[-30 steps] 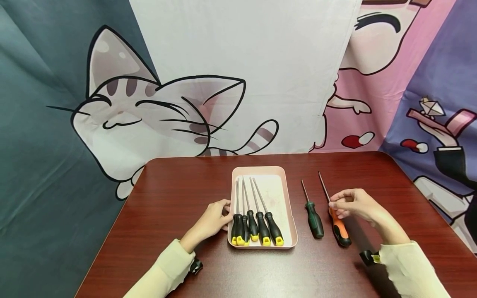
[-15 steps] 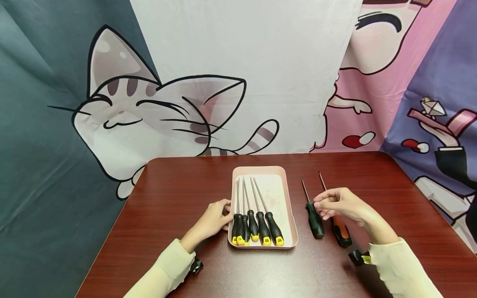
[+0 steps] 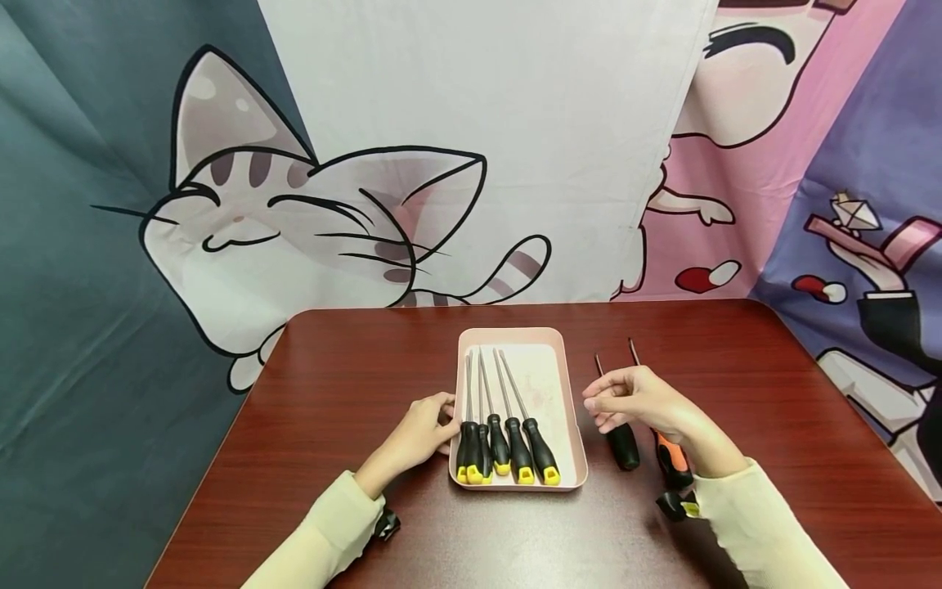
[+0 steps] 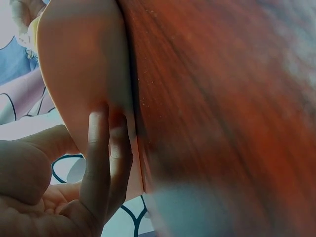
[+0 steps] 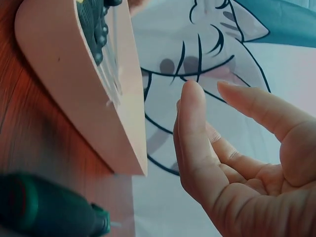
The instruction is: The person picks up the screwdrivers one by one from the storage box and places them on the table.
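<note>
My left hand (image 3: 415, 432) grips the left wall of the pink tray (image 3: 576, 409), fingers (image 4: 98, 148) against its outer side and thumb at the rim. In the tray lie several screwdrivers (image 3: 518, 450) with black, yellow-ended handles, shafts pointing away. To the right of the tray, my right hand (image 3: 648, 405) hovers over the table with thumb and fingers apart, holding nothing, as the right wrist view shows. Below it, partly covered in the head view, is a green-and-black screwdriver (image 3: 624, 448). An orange-and-black screwdriver (image 3: 673, 458) lies farther right, partly behind the hand and wrist.
The items rest on a dark red-brown wooden table (image 3: 353, 360). Behind it hangs a cloth backdrop (image 3: 574, 106) printed with a cartoon cat. Black wrist cameras (image 3: 673, 505) sit under both wrists.
My right hand has moved left, from the orange-and-black screwdriver past the green one toward the tray, with nothing held. My left hand and the tray have stayed in place.
</note>
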### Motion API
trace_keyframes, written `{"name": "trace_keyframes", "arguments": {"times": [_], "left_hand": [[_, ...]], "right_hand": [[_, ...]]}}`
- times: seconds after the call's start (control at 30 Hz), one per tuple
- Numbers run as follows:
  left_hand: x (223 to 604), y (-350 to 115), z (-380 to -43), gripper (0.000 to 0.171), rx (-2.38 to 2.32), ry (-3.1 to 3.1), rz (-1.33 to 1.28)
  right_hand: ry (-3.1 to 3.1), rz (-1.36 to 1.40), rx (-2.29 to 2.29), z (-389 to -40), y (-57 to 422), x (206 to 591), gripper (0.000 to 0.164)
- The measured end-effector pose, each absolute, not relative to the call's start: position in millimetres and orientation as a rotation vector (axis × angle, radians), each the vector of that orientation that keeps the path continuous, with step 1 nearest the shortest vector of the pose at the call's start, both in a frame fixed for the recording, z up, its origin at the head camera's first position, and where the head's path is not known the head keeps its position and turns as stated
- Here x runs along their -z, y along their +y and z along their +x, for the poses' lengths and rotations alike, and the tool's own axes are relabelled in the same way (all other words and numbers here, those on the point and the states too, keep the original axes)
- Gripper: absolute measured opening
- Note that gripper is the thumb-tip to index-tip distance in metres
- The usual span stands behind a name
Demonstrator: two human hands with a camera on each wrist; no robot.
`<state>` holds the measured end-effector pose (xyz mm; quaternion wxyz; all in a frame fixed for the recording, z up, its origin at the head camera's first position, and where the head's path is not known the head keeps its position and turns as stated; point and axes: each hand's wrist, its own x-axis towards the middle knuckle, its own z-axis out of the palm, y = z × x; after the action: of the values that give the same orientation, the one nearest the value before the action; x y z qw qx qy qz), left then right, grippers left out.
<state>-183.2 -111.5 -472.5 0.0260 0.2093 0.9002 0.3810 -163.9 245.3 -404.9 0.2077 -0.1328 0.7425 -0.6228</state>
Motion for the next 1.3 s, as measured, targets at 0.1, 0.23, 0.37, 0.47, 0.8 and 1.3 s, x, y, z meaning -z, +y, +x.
{"name": "trace_keyframes", "arguments": {"times": [0.1, 0.23, 0.37, 0.47, 0.8, 1.3], "left_hand": [[473, -112, -183, 0.032, -1.174, 2.786, 0.645], [473, -113, -182, 0.032, -1.179, 2.772, 0.632], [472, -113, -182, 0.032, -1.185, 2.766, 0.635], [472, -113, -181, 0.031, -1.184, 2.777, 0.646], [472, -112, -182, 0.032, -1.192, 2.787, 0.653], [472, -112, -181, 0.034, -1.303, 2.653, 0.644]], "right_hand": [[2.056, -0.379, 1.725, -166, 237, 406, 0.033], [2.039, -0.371, 1.745, -168, 225, 408, 0.031], [2.03, -0.364, 1.755, -170, 215, 410, 0.03], [2.032, -0.371, 1.744, -171, 208, 412, 0.028], [2.082, -0.372, 1.686, -171, 188, 418, 0.028], [2.604, -0.479, 1.27, -171, 169, 423, 0.019]]}}
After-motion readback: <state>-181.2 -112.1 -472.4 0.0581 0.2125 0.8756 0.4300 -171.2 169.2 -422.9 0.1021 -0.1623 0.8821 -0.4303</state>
